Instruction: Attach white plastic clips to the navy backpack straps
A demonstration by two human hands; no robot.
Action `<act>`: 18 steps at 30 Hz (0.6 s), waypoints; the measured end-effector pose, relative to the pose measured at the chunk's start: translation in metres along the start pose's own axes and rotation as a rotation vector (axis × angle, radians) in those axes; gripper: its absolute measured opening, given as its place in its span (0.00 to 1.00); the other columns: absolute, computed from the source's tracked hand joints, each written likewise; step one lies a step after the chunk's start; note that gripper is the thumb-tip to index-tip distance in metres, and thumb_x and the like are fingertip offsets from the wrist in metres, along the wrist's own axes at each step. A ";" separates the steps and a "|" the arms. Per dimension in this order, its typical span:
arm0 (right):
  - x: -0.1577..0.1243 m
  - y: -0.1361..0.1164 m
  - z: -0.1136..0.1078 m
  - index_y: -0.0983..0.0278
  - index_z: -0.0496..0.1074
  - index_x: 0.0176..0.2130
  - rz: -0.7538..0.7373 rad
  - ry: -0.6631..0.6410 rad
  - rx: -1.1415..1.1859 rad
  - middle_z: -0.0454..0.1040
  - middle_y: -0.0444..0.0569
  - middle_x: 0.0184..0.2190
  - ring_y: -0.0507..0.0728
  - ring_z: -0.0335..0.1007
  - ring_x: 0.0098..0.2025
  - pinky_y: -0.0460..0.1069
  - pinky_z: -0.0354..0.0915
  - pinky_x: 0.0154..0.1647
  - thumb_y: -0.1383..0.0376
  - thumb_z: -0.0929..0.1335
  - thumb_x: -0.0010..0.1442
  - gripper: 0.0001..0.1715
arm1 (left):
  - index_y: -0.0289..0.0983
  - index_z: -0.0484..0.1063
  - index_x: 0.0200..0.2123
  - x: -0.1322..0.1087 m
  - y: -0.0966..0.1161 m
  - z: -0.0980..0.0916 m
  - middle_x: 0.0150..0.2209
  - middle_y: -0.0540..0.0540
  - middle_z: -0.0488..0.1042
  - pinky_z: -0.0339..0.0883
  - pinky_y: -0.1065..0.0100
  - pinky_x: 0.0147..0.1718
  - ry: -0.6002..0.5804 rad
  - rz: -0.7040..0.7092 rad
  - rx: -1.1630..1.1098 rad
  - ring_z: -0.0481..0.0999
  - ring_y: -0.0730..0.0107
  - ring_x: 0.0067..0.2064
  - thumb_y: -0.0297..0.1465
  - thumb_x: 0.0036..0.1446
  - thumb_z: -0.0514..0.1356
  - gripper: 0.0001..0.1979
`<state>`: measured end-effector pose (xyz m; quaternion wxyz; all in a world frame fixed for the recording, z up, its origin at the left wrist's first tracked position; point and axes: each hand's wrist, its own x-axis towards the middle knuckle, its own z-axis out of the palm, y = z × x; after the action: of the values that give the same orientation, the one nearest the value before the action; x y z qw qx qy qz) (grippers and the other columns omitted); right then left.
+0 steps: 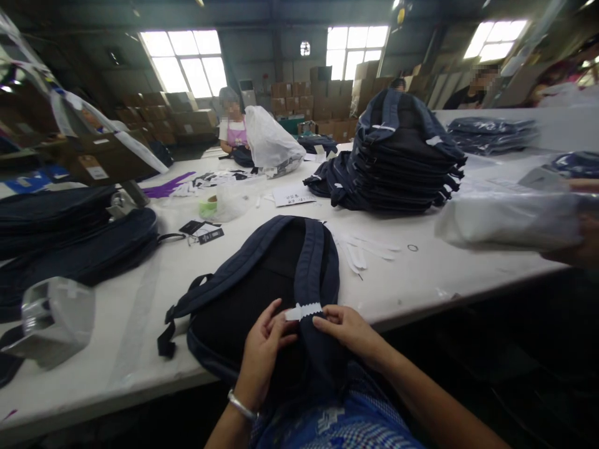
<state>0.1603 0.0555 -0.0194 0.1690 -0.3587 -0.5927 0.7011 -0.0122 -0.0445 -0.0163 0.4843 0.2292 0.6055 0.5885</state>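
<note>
A dark navy backpack [253, 287] lies on the table in front of me, its black back panel and shoulder straps facing up. Across the right shoulder strap [306, 265] runs a white strip [309, 310] with zigzag edges. My left hand [267, 337] is closed, thumb and fingers pinching the strip's left end. On the strap's other side my right hand [346, 327] pinches the strap edge by the strip's right end. The fingertips partly hide both ends.
A tall stack of backpacks [397, 156] stands at the back right; more bags [79, 237] lie left. Loose white strips [360, 252], black tags [203, 232] and a tape roll [208, 204] are about. A co-worker's hand [573, 240] is beside a plastic-wrapped bundle [510, 218] at right.
</note>
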 end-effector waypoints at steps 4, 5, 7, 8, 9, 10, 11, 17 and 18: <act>-0.020 0.019 -0.016 0.64 0.71 0.35 -0.050 0.283 -0.220 0.74 0.46 0.27 0.53 0.71 0.27 0.46 0.67 0.25 0.47 0.65 0.57 0.22 | 0.43 0.68 0.53 -0.010 -0.001 -0.051 0.52 0.43 0.72 0.67 0.55 0.52 0.350 0.400 0.514 0.73 0.56 0.52 0.40 0.59 0.56 0.19; -0.025 0.027 -0.015 0.65 0.70 0.32 -0.010 0.308 -0.230 0.73 0.47 0.25 0.54 0.71 0.26 0.47 0.68 0.25 0.46 0.64 0.57 0.24 | 0.43 0.68 0.53 -0.011 -0.003 -0.067 0.55 0.44 0.70 0.61 0.53 0.57 0.442 0.485 0.674 0.69 0.55 0.56 0.40 0.59 0.55 0.19; -0.031 0.044 -0.009 0.66 0.70 0.32 0.099 0.261 -0.182 0.74 0.49 0.25 0.55 0.72 0.24 0.49 0.69 0.23 0.43 0.62 0.57 0.28 | 0.41 0.67 0.55 -0.011 -0.007 -0.095 0.61 0.43 0.62 0.49 0.51 0.63 0.583 0.567 0.940 0.59 0.52 0.63 0.40 0.59 0.55 0.21; -0.031 0.051 -0.004 0.66 0.71 0.35 0.129 0.221 -0.133 0.75 0.50 0.28 0.56 0.73 0.26 0.50 0.71 0.24 0.43 0.62 0.56 0.29 | 0.39 0.65 0.57 -0.010 -0.011 -0.106 0.64 0.41 0.57 0.46 0.50 0.64 0.618 0.552 1.016 0.54 0.51 0.65 0.41 0.59 0.54 0.24; -0.030 0.058 0.000 0.66 0.71 0.40 0.131 0.198 -0.092 0.76 0.52 0.32 0.58 0.75 0.30 0.51 0.72 0.27 0.42 0.62 0.56 0.31 | 0.38 0.63 0.58 -0.010 -0.014 -0.113 0.65 0.39 0.53 0.46 0.49 0.64 0.636 0.512 1.052 0.51 0.49 0.66 0.41 0.59 0.54 0.26; -0.027 0.062 0.002 0.66 0.69 0.46 0.111 0.203 -0.081 0.77 0.53 0.36 0.60 0.76 0.35 0.52 0.73 0.30 0.43 0.62 0.56 0.32 | 0.37 0.62 0.59 -0.010 -0.018 -0.116 0.66 0.38 0.50 0.47 0.49 0.63 0.642 0.465 1.062 0.50 0.48 0.66 0.42 0.59 0.53 0.27; -0.023 0.063 0.001 0.65 0.67 0.50 0.085 0.236 -0.105 0.77 0.54 0.39 0.61 0.76 0.39 0.53 0.74 0.35 0.43 0.62 0.56 0.34 | 0.37 0.63 0.59 -0.012 -0.022 -0.115 0.67 0.38 0.49 0.49 0.49 0.63 0.643 0.432 1.054 0.51 0.48 0.66 0.43 0.59 0.53 0.27; 0.002 0.023 -0.056 0.62 0.63 0.57 -0.173 0.654 -0.567 0.73 0.56 0.50 0.65 0.67 0.54 0.61 0.63 0.56 0.46 0.62 0.58 0.35 | 0.45 0.64 0.57 -0.050 -0.044 -0.063 0.61 0.42 0.62 0.75 0.63 0.39 0.275 0.396 0.758 0.79 0.65 0.38 0.40 0.60 0.54 0.22; 0.001 0.011 -0.063 0.62 0.64 0.57 -0.283 0.761 -0.652 0.71 0.56 0.53 0.66 0.64 0.57 0.62 0.60 0.59 0.47 0.62 0.57 0.35 | 0.45 0.64 0.57 -0.054 -0.044 -0.060 0.57 0.43 0.68 0.76 0.66 0.35 0.198 0.410 0.713 0.80 0.68 0.33 0.40 0.60 0.54 0.22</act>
<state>0.2059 0.0980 -0.0329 0.3451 -0.5386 -0.7196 0.2702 -0.0272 -0.1286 -0.0497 0.1869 0.4403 0.7568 0.4455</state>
